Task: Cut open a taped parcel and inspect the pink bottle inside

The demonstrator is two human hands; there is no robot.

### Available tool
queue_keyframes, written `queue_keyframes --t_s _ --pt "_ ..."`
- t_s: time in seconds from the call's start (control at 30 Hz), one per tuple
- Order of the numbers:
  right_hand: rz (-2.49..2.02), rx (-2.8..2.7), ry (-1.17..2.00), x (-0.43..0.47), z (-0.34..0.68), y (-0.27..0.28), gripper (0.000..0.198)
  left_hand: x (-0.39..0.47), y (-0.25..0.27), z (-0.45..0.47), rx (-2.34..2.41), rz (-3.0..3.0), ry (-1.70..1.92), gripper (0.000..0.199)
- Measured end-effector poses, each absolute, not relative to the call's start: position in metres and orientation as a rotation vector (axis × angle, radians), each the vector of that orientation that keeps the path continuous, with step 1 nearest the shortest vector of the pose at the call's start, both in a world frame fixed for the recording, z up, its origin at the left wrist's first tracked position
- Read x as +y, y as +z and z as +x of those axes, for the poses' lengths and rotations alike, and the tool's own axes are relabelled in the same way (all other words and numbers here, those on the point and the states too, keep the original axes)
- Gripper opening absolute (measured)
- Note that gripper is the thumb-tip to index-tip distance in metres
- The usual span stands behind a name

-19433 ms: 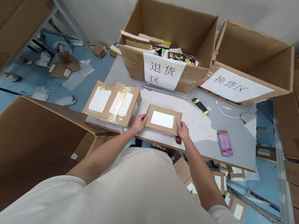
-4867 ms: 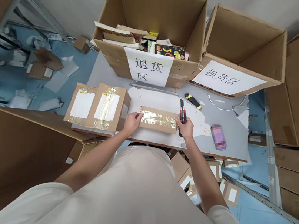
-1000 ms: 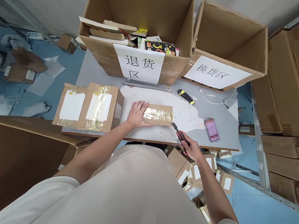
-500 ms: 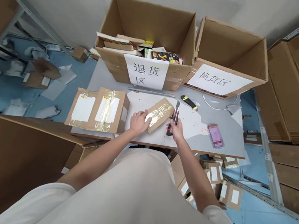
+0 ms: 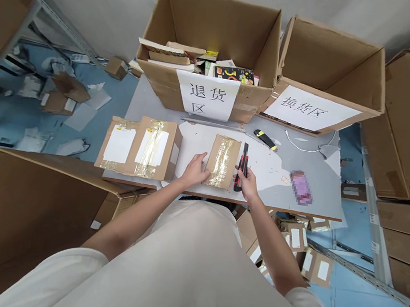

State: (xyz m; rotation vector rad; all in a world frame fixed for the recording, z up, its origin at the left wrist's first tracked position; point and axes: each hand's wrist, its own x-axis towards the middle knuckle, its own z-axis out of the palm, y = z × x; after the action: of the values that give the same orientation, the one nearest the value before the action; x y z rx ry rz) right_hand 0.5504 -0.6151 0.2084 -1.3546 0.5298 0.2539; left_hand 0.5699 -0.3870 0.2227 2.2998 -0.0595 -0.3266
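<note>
A small brown cardboard parcel point(image 5: 222, 162) with shiny tape down its middle lies on the table in front of me. At its left edge is my left hand point(image 5: 195, 171), fingers apart, thumb at the parcel's lower left corner; whether it touches is hard to tell. My right hand point(image 5: 247, 183) is closed around a red and black utility knife point(image 5: 241, 169), just right of the parcel, the knife's tip pointing away from me. Two taped cardboard boxes with white labels, a left one point(image 5: 117, 144) and a right one point(image 5: 155, 148), stand side by side to the left.
Behind stand a large carton point(image 5: 157, 85) holding books and another open carton point(image 5: 370, 104), both with paper signs. A yellow and black cutter point(image 5: 265, 140), a white cable point(image 5: 300, 147) and a blurred pink object point(image 5: 302, 187) lie on the table point(image 5: 321, 201). A big open box point(image 5: 24, 229) stands lower left.
The parcel has turned from slanted to nearly straight. My left hand's fingers have come off its top to its left edge. The knife stays in my right hand, and the view has shifted slightly.
</note>
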Motion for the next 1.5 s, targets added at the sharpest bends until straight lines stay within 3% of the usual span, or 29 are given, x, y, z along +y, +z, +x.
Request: queue_keyframes --t_s 0.23,0.4,0.7,0.87,1.0,1.1,1.27,1.5 --pt "-1.168 0.742 0.332 -0.61 0.473 0.213 0.048 -0.412 0.225 0.665 -0.319 2.354 -0.237 0.065" --pt "-0.931 0.764 0.37 -0.597 0.462 0.221 0.054 -0.418 0.217 0.684 -0.363 2.34 -0.317 0.052" --pt "-1.157 0.685 0.198 -0.63 0.518 0.226 0.045 -0.387 0.221 0.611 0.176 2.382 -0.039 0.048" --pt "-1.379 0.462 0.079 -0.642 0.574 0.222 0.045 -0.372 0.219 0.543 0.305 2.31 -0.134 0.044" --pt "-1.583 0.341 0.158 -0.649 0.589 0.228 0.046 -0.371 0.223 0.536 0.277 2.441 -0.054 0.07" --pt "-1.774 0.359 0.27 -0.666 0.571 0.236 0.05 -0.372 0.232 0.561 -0.122 2.598 -0.111 0.098" --pt "-1.879 0.388 0.474 -0.688 0.528 0.25 0.075 -0.381 0.237 0.594 -0.601 2.671 -0.375 0.103" --pt "-1.856 0.372 0.529 -0.684 0.512 0.252 0.069 -0.392 0.231 0.59 -0.511 2.726 -0.334 0.119"
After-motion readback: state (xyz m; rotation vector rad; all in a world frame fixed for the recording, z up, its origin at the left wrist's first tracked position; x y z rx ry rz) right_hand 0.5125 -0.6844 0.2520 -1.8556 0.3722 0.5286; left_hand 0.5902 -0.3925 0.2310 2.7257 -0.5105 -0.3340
